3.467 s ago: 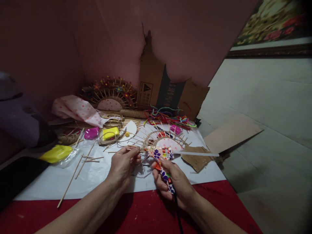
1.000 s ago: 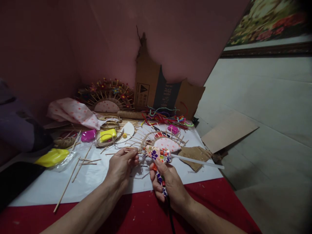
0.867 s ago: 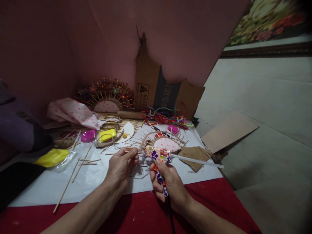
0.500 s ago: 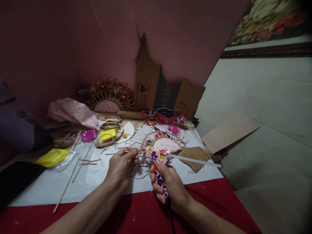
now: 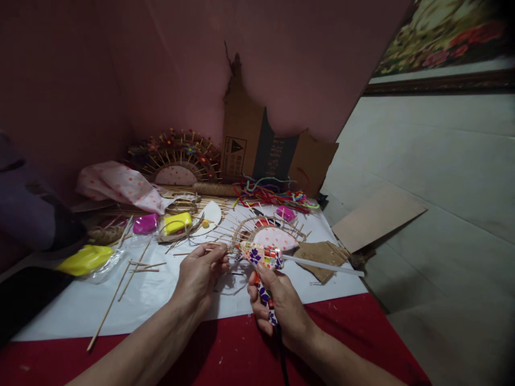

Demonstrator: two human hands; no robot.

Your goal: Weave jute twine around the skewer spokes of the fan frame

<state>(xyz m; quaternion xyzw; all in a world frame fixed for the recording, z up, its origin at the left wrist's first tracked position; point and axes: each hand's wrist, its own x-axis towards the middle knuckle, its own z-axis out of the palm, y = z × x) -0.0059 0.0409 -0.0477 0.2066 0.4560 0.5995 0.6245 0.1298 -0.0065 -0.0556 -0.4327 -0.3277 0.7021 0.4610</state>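
My right hand (image 5: 281,300) is wrapped around the handle of a flower-patterned hot glue gun (image 5: 269,256). A long translucent glue stick (image 5: 325,265) juts out of its back end, and the nozzle points left toward my left fingertips. With thumb and forefinger pinched, my left hand (image 5: 201,273) grips a thin wooden stick (image 5: 213,244) by the left end of a half-round fan piece (image 5: 273,238). That piece has pink-dotted white cloth in the middle, a twine-covered arc and sticks radiating outward. The nozzle tip is close to the arc; exact contact cannot be made out.
Behind stand a finished-looking fan piece with small flowers (image 5: 177,174) and torn cardboard (image 5: 249,139). Coloured pipe cleaners (image 5: 277,195), yellow clay (image 5: 86,260), loose sticks (image 5: 120,295) and a cardboard scrap (image 5: 322,257) lie around. A black cord hangs from the glue gun.
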